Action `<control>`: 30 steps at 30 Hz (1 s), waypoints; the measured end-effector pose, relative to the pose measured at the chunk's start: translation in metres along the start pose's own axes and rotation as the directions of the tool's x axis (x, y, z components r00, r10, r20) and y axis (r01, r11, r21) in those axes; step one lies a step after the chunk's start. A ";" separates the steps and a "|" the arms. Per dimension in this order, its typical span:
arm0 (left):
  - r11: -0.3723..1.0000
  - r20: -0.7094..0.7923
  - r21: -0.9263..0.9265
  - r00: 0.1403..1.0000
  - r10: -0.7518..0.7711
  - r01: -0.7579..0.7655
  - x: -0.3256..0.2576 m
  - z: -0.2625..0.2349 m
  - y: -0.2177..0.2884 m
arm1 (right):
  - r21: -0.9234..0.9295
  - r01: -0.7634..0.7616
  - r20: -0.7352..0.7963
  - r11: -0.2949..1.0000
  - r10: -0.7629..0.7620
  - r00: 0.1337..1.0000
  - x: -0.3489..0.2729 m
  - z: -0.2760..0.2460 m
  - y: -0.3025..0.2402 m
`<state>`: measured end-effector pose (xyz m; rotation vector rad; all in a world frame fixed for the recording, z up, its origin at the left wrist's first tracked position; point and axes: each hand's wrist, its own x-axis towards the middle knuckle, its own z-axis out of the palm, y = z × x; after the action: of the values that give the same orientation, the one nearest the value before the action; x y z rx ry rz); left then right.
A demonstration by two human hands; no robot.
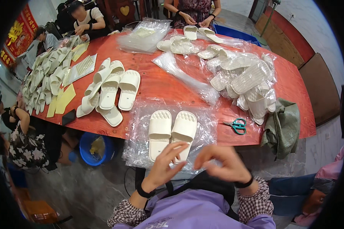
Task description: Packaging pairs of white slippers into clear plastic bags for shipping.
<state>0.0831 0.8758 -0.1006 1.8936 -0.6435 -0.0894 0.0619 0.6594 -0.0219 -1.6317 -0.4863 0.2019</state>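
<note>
Head view: I carry this camera on my head, the left one of a side-by-side pair. It faces forward and steeply down across the bench (pixel 154 82). My left grip (pixel 166 164) and right grip (pixel 222 163) register close to the lens, below centre; my purple garment (pixel 191 208) lies nearest, at the lower edge. The bench's far side stands well away, toward the upper rim. Fisheye curvature bends straight edges.

Light is bright; at two o'clock, bagged slippers (pixel 250 78) give glare; right hand (pixel 222 162) blurs slightly; edges bend.
</note>
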 end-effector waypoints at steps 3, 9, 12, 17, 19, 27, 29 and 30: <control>0.944 0.102 -0.325 0.995 -0.019 0.052 -0.006 0.000 0.011 | 0.022 -0.042 0.128 0.999 0.039 0.991 -0.005 0.030 0.007; 0.878 0.294 -0.453 0.956 -0.017 0.155 -0.018 0.004 0.003 | 0.335 0.046 -0.083 0.941 -0.019 0.996 -0.028 0.006 -0.005; 0.808 0.343 -0.550 0.939 -0.015 0.213 -0.015 0.011 0.023 | 0.298 -0.005 -0.027 0.955 0.014 1.000 -0.039 0.003 -0.004; 0.865 0.453 -0.486 0.883 0.126 0.126 -0.021 0.018 0.017 | 0.229 0.112 0.056 0.967 -0.128 0.990 -0.042 0.014 -0.005; 0.898 0.402 -0.425 0.913 0.076 0.112 -0.021 0.011 0.013 | 0.351 0.294 -0.147 0.889 -0.257 0.955 -0.050 0.010 -0.005; 0.969 0.040 0.174 0.984 0.172 -0.176 -0.041 -0.033 -0.016 | 0.139 0.049 -0.501 0.989 0.027 0.865 -0.055 -0.022 0.022; 0.938 0.125 0.295 0.981 0.150 -0.181 -0.054 -0.035 -0.027 | 0.160 -0.159 -0.326 0.974 0.204 0.923 -0.034 -0.014 0.044; 0.937 0.127 0.298 0.980 0.152 -0.184 -0.058 -0.034 -0.031 | 0.054 -0.210 -0.252 0.976 0.217 0.943 -0.026 -0.011 0.057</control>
<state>0.0578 0.9406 -0.1274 2.1339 -0.9316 0.0267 0.0540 0.6357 -0.0800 -1.6554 -0.1067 0.1542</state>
